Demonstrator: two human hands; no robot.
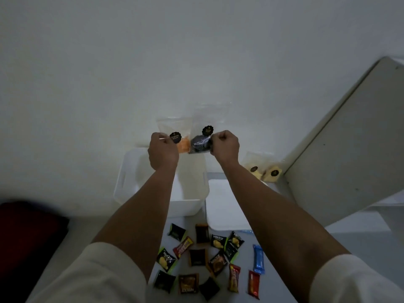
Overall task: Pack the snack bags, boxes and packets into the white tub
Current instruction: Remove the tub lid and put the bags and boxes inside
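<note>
Head view: left hand has its grip pinched on a clear bag of orange snacks, right hand clenched on a clear bag of dark snacks, both raised above the open white tub. Lid lies just right of the tub. Small packets lie scattered on the surface near the tub; two pale bags sit to the right.

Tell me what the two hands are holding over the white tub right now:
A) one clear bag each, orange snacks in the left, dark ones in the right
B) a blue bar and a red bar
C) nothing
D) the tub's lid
A: the left hand grips a clear bag of orange snacks and the right hand a clear bag of dark snacks, both above the white tub.
</note>
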